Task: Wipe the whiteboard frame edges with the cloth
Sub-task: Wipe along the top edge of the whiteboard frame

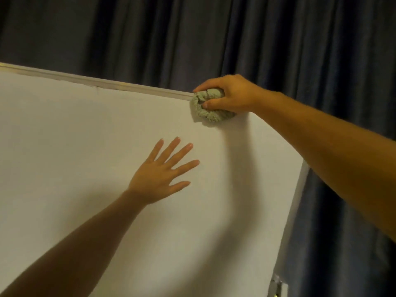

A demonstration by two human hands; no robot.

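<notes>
- Grey-green, nubbly cloth [202, 108] is bunched into a wad and pressed against the top frame [107, 83] of the whiteboard [85, 157], lapping down onto the white surface just below that edge.
- The right hand [227, 94] is clenched around the cloth, fingers curled over the top of the frame and thumb pinning the wad from below; its forearm runs down to the right across the board's upper right corner.
- The left hand [162, 172] lies flat on the board with nothing in it, fingers spread and pointing up to the right, below the cloth and apart from it.
- The side frame [296, 200] runs down the board's right edge.
- Dark blue curtain [192, 35] hangs in folds behind the board, above and to its right.
</notes>
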